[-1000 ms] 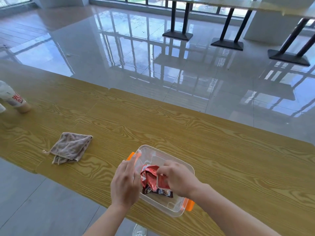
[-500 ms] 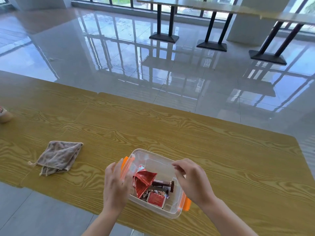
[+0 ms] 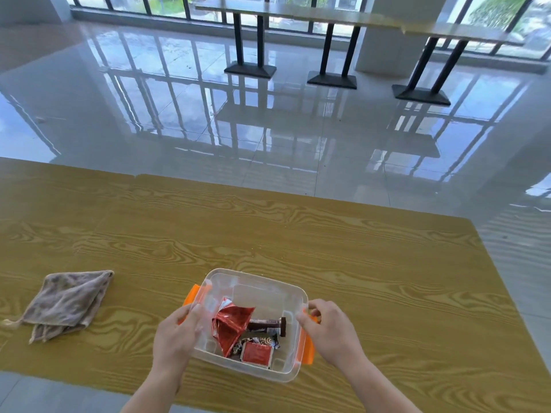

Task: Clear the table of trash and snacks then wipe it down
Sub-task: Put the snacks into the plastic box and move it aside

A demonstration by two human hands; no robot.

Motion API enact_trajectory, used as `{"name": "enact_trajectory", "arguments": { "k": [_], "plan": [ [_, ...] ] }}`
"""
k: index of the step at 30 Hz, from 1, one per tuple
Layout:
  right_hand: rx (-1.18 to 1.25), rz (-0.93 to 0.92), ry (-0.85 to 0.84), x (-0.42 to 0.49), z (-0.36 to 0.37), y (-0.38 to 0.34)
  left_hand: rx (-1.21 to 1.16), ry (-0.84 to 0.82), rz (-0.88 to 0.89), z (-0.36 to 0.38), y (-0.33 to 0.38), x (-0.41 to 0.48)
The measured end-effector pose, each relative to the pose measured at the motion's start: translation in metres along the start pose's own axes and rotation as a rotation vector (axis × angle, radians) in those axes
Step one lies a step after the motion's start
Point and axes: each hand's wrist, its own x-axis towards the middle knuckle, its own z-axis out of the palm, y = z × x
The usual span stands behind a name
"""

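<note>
A clear plastic box (image 3: 262, 283) with orange side latches sits on the wooden table (image 3: 343, 248) near its front edge. Inside lie a crumpled red snack wrapper (image 3: 231, 324), a dark chocolate bar (image 3: 268, 324) and a small red packet (image 3: 256, 353). My left hand (image 3: 176, 338) grips the box's left wall by the orange latch. My right hand (image 3: 331, 329) holds the right rim over the other orange latch (image 3: 307, 350). A folded grey-brown cloth (image 3: 67, 302) lies on the table to the left of the box.
The table's right end (image 3: 489, 263) is close to the box. Beyond the table lies a shiny tiled floor (image 3: 268, 129). A long counter on black legs (image 3: 331, 55) stands by the windows at the back.
My right hand let go of the red wrapper, left it in the box and moved to the right rim. My left hand shifted onto the left wall. The view swung right, so the bottle left the frame.
</note>
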Motion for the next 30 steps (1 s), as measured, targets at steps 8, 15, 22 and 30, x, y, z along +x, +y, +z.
{"name": "enact_trajectory", "arguments": {
  "k": [8,15,22,30],
  "plan": [
    [0.028,0.011,0.108,0.007,-0.017,0.005,0.027,-0.025,0.183,0.015,0.022,0.004],
    [0.061,0.084,0.231,0.013,-0.043,0.023,0.01,-0.092,0.197,0.058,0.043,0.001],
    [0.04,0.134,0.392,0.019,-0.082,0.055,0.008,-0.197,0.21,0.115,0.062,-0.011],
    [-0.021,0.255,0.477,0.037,-0.15,0.125,0.041,-0.346,0.232,0.21,0.092,-0.037]
  ]
}}
